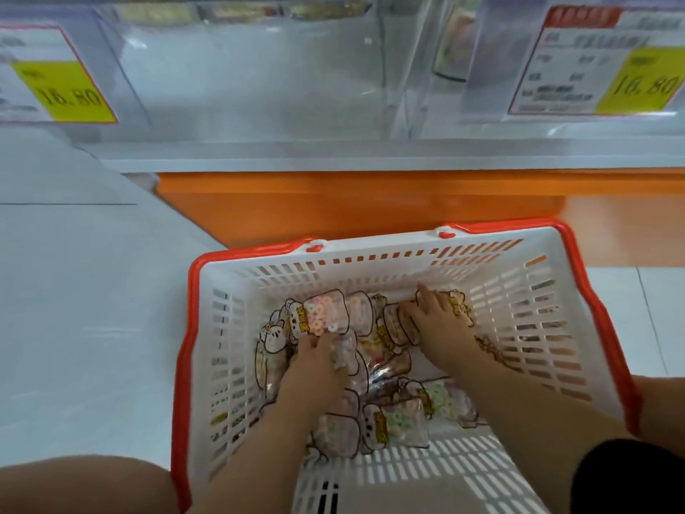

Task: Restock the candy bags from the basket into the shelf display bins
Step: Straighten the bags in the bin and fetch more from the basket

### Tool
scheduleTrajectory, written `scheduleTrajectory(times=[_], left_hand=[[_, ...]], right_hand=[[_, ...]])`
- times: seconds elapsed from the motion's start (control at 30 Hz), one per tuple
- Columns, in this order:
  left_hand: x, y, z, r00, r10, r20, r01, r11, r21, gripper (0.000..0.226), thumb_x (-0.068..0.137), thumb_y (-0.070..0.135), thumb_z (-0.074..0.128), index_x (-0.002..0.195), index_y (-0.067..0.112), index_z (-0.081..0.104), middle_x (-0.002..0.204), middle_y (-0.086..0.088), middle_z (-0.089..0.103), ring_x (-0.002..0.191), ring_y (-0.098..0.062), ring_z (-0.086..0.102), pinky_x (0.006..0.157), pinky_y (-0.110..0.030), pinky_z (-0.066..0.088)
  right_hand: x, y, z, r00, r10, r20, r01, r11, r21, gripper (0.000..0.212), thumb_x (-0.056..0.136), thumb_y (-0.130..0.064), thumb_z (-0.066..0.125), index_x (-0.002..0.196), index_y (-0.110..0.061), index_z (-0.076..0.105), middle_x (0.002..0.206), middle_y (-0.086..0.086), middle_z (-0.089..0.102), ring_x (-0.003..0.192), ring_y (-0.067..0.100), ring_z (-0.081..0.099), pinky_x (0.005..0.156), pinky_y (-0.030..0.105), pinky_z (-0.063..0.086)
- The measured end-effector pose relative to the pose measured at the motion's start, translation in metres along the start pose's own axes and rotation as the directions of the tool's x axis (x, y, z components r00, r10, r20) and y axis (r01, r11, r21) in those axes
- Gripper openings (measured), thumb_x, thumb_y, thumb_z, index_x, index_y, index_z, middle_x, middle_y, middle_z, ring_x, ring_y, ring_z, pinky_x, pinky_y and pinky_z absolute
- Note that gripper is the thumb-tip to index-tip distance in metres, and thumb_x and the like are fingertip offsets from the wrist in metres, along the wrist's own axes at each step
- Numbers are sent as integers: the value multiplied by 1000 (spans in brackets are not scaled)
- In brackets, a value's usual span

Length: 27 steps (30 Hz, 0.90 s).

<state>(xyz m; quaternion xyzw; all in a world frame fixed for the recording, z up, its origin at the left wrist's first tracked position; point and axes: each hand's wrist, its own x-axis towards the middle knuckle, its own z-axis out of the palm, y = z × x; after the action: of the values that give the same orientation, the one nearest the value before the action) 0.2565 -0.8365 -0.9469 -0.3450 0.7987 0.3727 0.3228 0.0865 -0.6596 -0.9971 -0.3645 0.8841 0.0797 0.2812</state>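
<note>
Candy bags [356, 365], approx 8+, fill basket [407, 259] w/ both your palms down: left hand [315, 372] fingers curled gripping one, right hand [441, 324] fingers spread flat on another.

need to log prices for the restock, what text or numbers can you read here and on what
"18.80": yellow patch of the left price tag on the clear bins.
"16.80" or "18.80", first digits blurred: yellow patch of the right price tag.
Small print on both tags: too blurred to read.
Yellow lettering on the candy bags in the basket: unreadable.
</note>
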Motion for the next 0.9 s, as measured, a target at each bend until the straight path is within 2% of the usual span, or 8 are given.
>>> scheduleTrajectory(times=[0.1,0.27,0.4,0.5,0.6,0.73,0.83,0.9], left_hand=[[0,2,-2,1000,-4,-7,4,1000,28,57,98,27,54,150,32,29,154,-10,16,98,-30,65,81,-40,57],[-8,9,-11,999,-10,37,8,998,61,62,100,27,51,155,28,23,160,-13,10,113,-31,61,90,-39,54],[-26,31,-26,996,93,-11,-92,991,94,47,101,27,48,147,19,42,151,-8,41,123,-25,55,96,-40,53],[-51,57,-46,991,132,10,-127,971,-202,31,105,34,45,118,16,67,123,-4,69,106,-20,66,92,-34,53],[-82,76,-64,967,77,243,133,664,-736,58,101,60,39,114,12,68,105,-6,77,96,-24,73,87,-37,56],[-108,83,-81,932,254,258,183,283,-941,90,86,83,36,122,6,65,111,-15,73,97,-31,69,88,-44,52],[-134,89,-92,916,363,167,114,164,-980,64,92,65,50,107,8,73,99,-15,72,90,-31,70,85,-43,54],[-147,91,-96,911,399,101,58,119,-991,49,96,48,53,113,7,73,98,-16,72,86,-30,70,77,-40,56]], right_hand=[[-3,11,-9,997,39,-71,-29,990,138,69,82,3,59,141,-28,42,155,11,24,138,37,32,96,49,49],[-17,28,-44,971,169,-169,-99,927,363,57,81,-2,55,134,-23,52,123,10,57,104,33,60,83,38,52],[-39,18,-82,959,163,-231,-45,894,446,60,84,-6,61,138,-30,49,116,6,62,98,26,62,83,35,52],[-63,-5,-118,951,78,-301,101,838,537,67,84,2,56,144,-26,46,93,6,68,73,18,64,65,29,52],[-96,-34,-148,910,24,-415,244,778,579,63,90,1,53,146,-27,42,101,-1,68,61,6,57,51,18,44],[-147,-68,-169,811,-30,-584,412,738,534,53,94,-10,60,141,-30,47,107,-10,67,90,7,64,73,19,51],[-177,-77,-180,640,-261,-723,612,742,274,52,70,8,68,114,-21,66,111,-5,68,105,14,62,88,34,55],[-192,-78,-192,510,-410,-756,729,673,127,37,74,-2,72,107,-18,68,114,-4,68,115,16,59,101,30,48]])
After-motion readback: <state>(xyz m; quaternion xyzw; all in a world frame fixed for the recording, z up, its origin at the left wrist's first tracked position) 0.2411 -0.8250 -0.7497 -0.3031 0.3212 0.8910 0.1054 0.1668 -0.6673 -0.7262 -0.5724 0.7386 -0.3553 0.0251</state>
